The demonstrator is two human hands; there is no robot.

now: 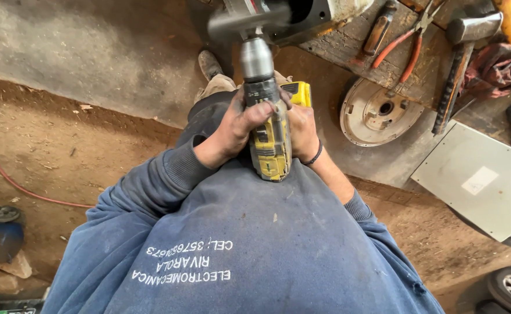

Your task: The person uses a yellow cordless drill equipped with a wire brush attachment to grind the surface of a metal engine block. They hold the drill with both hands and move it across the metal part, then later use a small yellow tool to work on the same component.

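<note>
Yellow, scuffed cordless drill (270, 142) between left hand (238, 125) and right hand (302, 131).

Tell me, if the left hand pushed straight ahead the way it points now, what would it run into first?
Most likely the grey metal machine housing at the edge of the wooden bench. The left hand grips the yellow drill, whose blurred, spinning head already sits at that housing. Depth is hard to judge from above.
</note>
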